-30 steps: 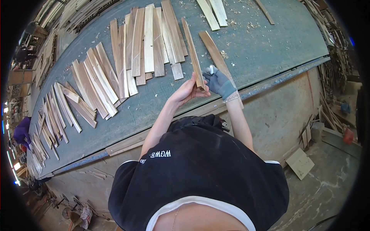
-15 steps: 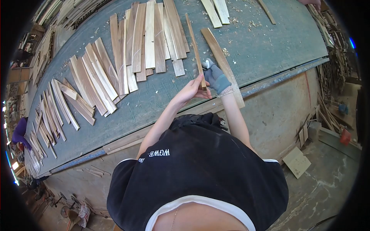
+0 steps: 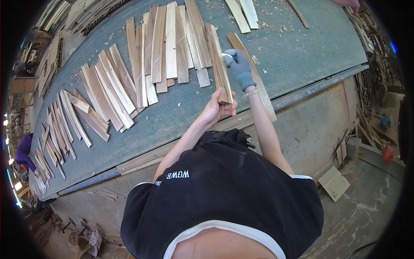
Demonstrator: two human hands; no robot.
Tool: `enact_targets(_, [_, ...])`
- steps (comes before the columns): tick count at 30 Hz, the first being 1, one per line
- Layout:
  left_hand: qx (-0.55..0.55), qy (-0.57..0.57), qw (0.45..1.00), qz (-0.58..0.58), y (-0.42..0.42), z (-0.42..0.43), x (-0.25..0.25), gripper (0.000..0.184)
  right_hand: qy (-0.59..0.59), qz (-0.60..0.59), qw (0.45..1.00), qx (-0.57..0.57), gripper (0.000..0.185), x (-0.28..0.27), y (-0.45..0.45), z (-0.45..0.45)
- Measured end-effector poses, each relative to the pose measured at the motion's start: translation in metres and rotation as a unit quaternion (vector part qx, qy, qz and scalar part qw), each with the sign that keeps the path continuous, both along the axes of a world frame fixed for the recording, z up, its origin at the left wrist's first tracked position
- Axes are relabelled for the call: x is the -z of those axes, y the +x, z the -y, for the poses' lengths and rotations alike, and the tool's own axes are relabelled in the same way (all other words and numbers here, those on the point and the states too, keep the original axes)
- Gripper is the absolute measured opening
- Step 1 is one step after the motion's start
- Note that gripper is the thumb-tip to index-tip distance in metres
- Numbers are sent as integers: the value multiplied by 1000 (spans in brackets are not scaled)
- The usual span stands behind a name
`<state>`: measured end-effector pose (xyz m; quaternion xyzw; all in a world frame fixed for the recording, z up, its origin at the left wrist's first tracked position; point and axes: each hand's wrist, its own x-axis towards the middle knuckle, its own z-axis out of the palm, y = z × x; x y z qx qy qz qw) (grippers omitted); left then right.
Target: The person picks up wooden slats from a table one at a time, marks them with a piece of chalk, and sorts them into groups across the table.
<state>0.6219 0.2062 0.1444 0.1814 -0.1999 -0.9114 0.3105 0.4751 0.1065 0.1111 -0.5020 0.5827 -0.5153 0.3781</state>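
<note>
We log the wooden strip (image 3: pixel 219 64) rolled from edge-on to broad face up, its grain now open to our view. Left hand (image 3: pixel 213 108): grip clasped round the near end, above the counter (image 3: pixel 310 56), left of a longer board (image 3: pixel 269 108). Gloved right hand (image 3: pixel 238 68) has moved farther up beside it, fingers curled; we can't tell whether they grasp anything. Shirt (image 3: pixel 233 185) lettering: perhaps "WGWB", the rest illegible.

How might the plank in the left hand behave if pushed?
The plank is probably stiff: it looks straight though the left hand holds only its near end. Slim, so likely light. Flat-faced, it should hardly roll.
</note>
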Motion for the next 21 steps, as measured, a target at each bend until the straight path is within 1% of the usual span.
enact_targets(1, [-3, 2, 1000, 3, 1, 0, -1, 50, -68, -92, 993, -14, 19, 3, 3, 9])
enact_targets(2, [-6, 4, 1000, 6, 1, -1, -2, 51, -72, -93, 993, -14, 19, 6, 4, 14])
enact_targets(4, [-6, 4, 1000, 10, 1, -1, -1, 51, -14, -199, 980, -29, 19, 5, 9, 25])
enact_targets(5, [-4, 11, 1000, 16, 0, -1, 0, 52, -19, -200, 979, -30, 19, 6, 11, 28])
enact_targets(7, [-1, 11, 1000, 16, 1, -3, 4, 53, 29, -324, 944, 63, 10, 3, 17, 21])
enact_targets(8, [1, 8, 1000, 14, 0, -1, 4, 53, 23, -324, 943, 65, 10, -1, 15, 17])
enact_targets(10, [0, 15, 1000, 17, 5, 0, -3, 53, 53, -279, 959, 12, 9, -12, 15, -4])
enact_targets(11, [4, 22, 999, 25, 5, -1, -3, 52, 54, -278, 959, 17, 9, -17, 16, -17])
enact_targets(13, [12, 22, 999, 26, 2, 0, -1, 52, 24, -253, 966, -51, 16, -32, 14, -35])
enact_targets(14, [11, 30, 999, 21, 2, 1, 2, 52, 21, -257, 965, -43, 16, -35, 11, -39])
enact_targets(16, [23, 31, 999, 10, 2, -4, 5, 52, 26, -97, 995, -18, 20, -33, 2, -50])
enact_targets(18, [42, -12, 996, 76, -4, -2, 2, 53, 70, -58, 995, 34, 27, -21, -4, -60])
enact_targets(19, [88, -33, 992, 89, -5, 0, 10, 53, 215, 66, 973, 49, 30, -48, 5, -64])
enact_targets(20, [135, -50, 984, 107, -3, 1, 22, 53, 353, 194, 913, 60, 34, -73, 15, -71])
enact_targets(21, [169, -93, 972, 133, 0, 4, 28, 53, 345, 196, 916, 64, 34, -54, 11, -75])
